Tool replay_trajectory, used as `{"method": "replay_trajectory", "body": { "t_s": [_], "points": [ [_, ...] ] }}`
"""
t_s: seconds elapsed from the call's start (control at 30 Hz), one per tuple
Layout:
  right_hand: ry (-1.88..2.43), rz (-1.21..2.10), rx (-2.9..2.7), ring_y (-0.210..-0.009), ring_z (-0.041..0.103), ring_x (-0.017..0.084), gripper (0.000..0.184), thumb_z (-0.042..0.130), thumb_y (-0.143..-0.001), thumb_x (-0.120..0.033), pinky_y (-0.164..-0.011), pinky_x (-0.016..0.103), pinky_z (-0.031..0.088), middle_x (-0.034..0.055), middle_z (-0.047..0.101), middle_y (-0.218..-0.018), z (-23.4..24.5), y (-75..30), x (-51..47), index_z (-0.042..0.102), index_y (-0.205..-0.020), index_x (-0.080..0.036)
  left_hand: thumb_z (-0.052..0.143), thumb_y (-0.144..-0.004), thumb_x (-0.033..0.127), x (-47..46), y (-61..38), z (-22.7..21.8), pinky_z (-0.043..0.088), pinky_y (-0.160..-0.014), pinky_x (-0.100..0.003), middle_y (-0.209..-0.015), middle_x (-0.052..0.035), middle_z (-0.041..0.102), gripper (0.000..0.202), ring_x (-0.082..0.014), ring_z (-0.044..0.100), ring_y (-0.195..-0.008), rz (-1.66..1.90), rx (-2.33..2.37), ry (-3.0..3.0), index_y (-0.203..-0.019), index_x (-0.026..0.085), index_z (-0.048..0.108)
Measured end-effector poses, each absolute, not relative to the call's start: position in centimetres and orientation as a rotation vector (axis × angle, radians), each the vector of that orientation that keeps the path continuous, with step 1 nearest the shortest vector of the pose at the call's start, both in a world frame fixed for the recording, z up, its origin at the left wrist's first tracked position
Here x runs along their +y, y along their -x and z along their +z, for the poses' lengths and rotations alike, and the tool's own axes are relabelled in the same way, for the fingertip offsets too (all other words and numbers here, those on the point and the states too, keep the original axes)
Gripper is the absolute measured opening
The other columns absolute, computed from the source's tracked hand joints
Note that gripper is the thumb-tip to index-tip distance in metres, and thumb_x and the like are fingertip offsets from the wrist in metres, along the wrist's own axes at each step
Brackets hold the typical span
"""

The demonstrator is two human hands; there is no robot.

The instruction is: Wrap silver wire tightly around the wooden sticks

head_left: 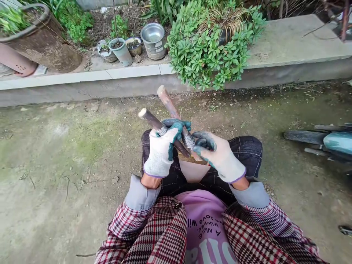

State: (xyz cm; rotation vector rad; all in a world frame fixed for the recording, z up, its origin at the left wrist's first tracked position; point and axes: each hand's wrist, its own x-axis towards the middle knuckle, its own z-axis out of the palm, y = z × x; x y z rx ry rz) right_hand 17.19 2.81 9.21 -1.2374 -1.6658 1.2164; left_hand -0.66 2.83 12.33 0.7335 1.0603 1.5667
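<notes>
Two short wooden sticks are held over my lap. The darker stick (150, 119) has a pale cut end and a band of grey wire or cord (162, 130) around it. Beside it, the reddish-brown stick (169, 102) reaches further forward and bears a thicker wound band (188, 140) lower down. My left hand (163, 146), in a white and green work glove, is closed around the sticks, its fingers over both. In a matching glove, my right hand (218, 152) has its fingers curled against the reddish-brown stick at the lower end of its winding.
Ahead runs a low concrete ledge (134, 73) with a metal pot (153, 40), a pale green flowerpot (121, 52), a large brown planter (52, 44) and a leafy bush (206, 55). A wheeled vehicle (327, 139) stands at right. Thin twigs (88, 182) lie on the ground.
</notes>
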Motion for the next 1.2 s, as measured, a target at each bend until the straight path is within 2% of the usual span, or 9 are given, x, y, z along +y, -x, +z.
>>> {"method": "replay_trajectory", "body": {
  "t_s": [0.1, 0.2, 0.37, 0.5, 0.63, 0.73, 0.87, 1.0, 1.2],
  "points": [
    [1.326, 1.222, -1.611, -0.079, 0.069, 0.021, 0.042, 0.078, -0.084, -0.038, -0.077, 0.037, 0.058, 0.0028, 0.075, -0.088, 9.6, -18.0, 2.4, 0.073, -0.123, -0.022, 0.080, -0.076, 0.032, 2.1, 0.8, 12.9, 0.064, -0.077, -0.035, -0.076, -0.0016, 0.070, 0.022, -0.0249, 0.078, -0.090, 1.599, 1.083, -0.712, -0.076, 0.019, 0.063],
    [1.229, 0.980, -1.790, -0.087, 0.069, 0.021, 0.036, 0.073, -0.092, -0.036, -0.082, 0.036, 0.058, 0.0033, 0.073, -0.100, 10.6, -18.3, 1.6, 0.073, -0.127, -0.030, 0.080, -0.075, 0.034, 1.6, 0.9, 13.1, 0.063, -0.073, -0.032, -0.078, -0.0022, 0.071, 0.022, -0.0240, 0.077, -0.090, 1.585, 1.134, -0.700, -0.077, 0.020, 0.063],
    [1.102, 0.615, -2.240, -0.090, 0.069, 0.021, 0.022, 0.065, -0.096, -0.025, -0.078, 0.033, 0.057, 0.0050, 0.070, -0.102, 11.3, -17.5, 0.7, 0.080, -0.110, -0.031, 0.082, -0.071, 0.033, 1.2, 0.2, 12.0, 0.062, -0.072, -0.034, -0.073, -0.0013, 0.070, 0.023, -0.0232, 0.076, -0.083, 1.550, 1.155, -0.673, -0.083, 0.019, 0.067],
    [1.133, 0.701, -2.026, -0.090, 0.070, 0.022, 0.014, 0.067, -0.094, -0.021, -0.082, 0.033, 0.057, 0.0031, 0.072, -0.097, 10.8, -17.5, 1.0, 0.079, -0.094, -0.028, 0.084, -0.069, 0.034, 1.2, -0.3, 10.9, 0.063, -0.073, -0.036, -0.068, 0.0008, 0.067, 0.027, -0.0234, 0.076, -0.079, 1.501, 1.121, -0.581, -0.082, 0.019, 0.065],
    [1.089, 0.734, -1.974, -0.097, 0.069, 0.023, 0.025, 0.065, -0.094, -0.018, -0.086, 0.036, 0.056, 0.0030, 0.073, -0.104, 10.7, -18.1, 1.3, 0.078, -0.110, -0.031, 0.084, -0.068, 0.032, 1.5, -0.3, 10.7, 0.063, -0.070, -0.035, -0.062, 0.0033, 0.062, 0.027, -0.0244, 0.077, -0.080, 1.482, 1.124, -0.492, -0.079, 0.020, 0.062],
    [0.977, 0.599, -2.298, -0.093, 0.068, 0.022, 0.035, 0.061, -0.094, -0.014, -0.079, 0.034, 0.054, 0.0052, 0.071, -0.106, 10.8, -18.0, 1.4, 0.079, -0.118, -0.031, 0.082, -0.068, 0.030, 1.7, -0.3, 11.0, 0.062, -0.068, -0.034, -0.070, 0.0004, 0.068, 0.026, -0.0232, 0.076, -0.078, 1.476, 1.157, -0.485, -0.083, 0.019, 0.064],
    [0.985, 0.526, -2.544, -0.080, 0.065, 0.020, 0.022, 0.063, -0.094, -0.018, -0.069, 0.031, 0.051, 0.0061, 0.070, -0.096, 10.5, -17.5, 1.3, 0.081, -0.103, -0.025, 0.083, -0.069, 0.031, 1.7, -0.4, 10.7, 0.062, -0.071, -0.034, -0.077, -0.0035, 0.074, 0.027, -0.0212, 0.075, -0.077, 1.451, 1.176, -0.485, -0.087, 0.017, 0.068],
    [1.116, 0.622, -2.254, -0.086, 0.069, 0.019, 0.022, 0.063, -0.095, -0.016, -0.076, 0.030, 0.055, 0.0031, 0.072, -0.100, 10.2, -17.9, 0.9, 0.080, -0.102, -0.028, 0.082, -0.069, 0.031, 1.7, 0.3, 9.9, 0.060, -0.068, -0.032, -0.077, -0.0028, 0.073, 0.024, -0.0199, 0.073, -0.075, 1.495, 1.131, -0.469, -0.083, 0.018, 0.067],
    [1.219, 0.616, -1.966, -0.107, 0.069, 0.026, 0.015, 0.067, -0.094, -0.024, -0.094, 0.040, 0.057, 0.0049, 0.072, -0.113, 10.8, -18.9, 1.1, 0.080, -0.097, -0.030, 0.081, -0.070, 0.033, 2.0, 1.3, 8.8, 0.054, -0.064, -0.027, -0.069, 0.0020, 0.065, 0.022, -0.0151, 0.067, -0.069, 1.631, 1.224, -0.451, -0.079, 0.019, 0.065]
  ]
}}
